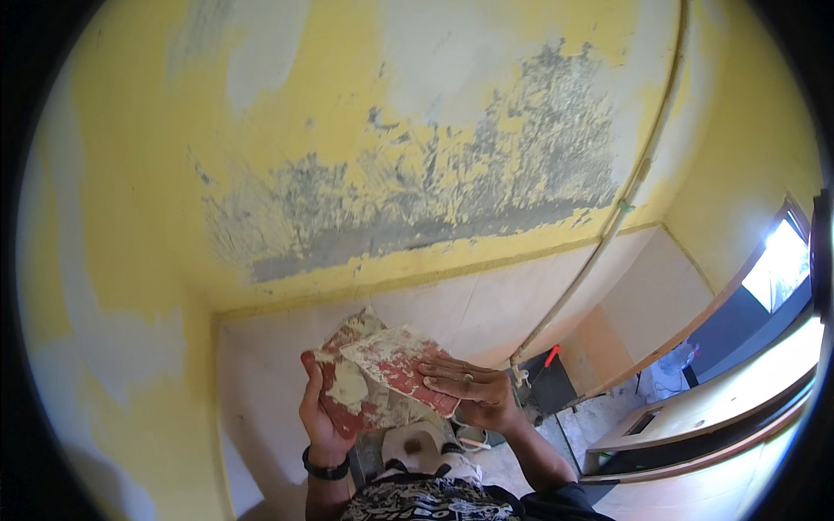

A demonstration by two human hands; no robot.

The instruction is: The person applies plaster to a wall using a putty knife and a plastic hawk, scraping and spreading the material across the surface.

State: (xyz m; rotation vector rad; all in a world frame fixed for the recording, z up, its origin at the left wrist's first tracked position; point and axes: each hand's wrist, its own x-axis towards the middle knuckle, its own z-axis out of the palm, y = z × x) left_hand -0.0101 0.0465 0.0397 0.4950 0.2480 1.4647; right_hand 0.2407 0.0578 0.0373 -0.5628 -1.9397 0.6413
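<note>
L hand [322,424] grip's clamped on red board [328,382] w/ pale putty [351,386], R hand [478,392] grip's clamped on flat red scraper [393,368], smeared too. Scraper overlaps board's right side, can't tell if touching tbh. Both in front of yellow wall [143,191] w/ rough grey patch [408,233].

Your left hand [325,421] and right hand [485,395], both gripping.
Left thumb [310,373] points up; right fingers [452,377] extend leftward, nearly straight.

Red boards [401,366] look matt, v. rough w/ paste [350,385].
</note>
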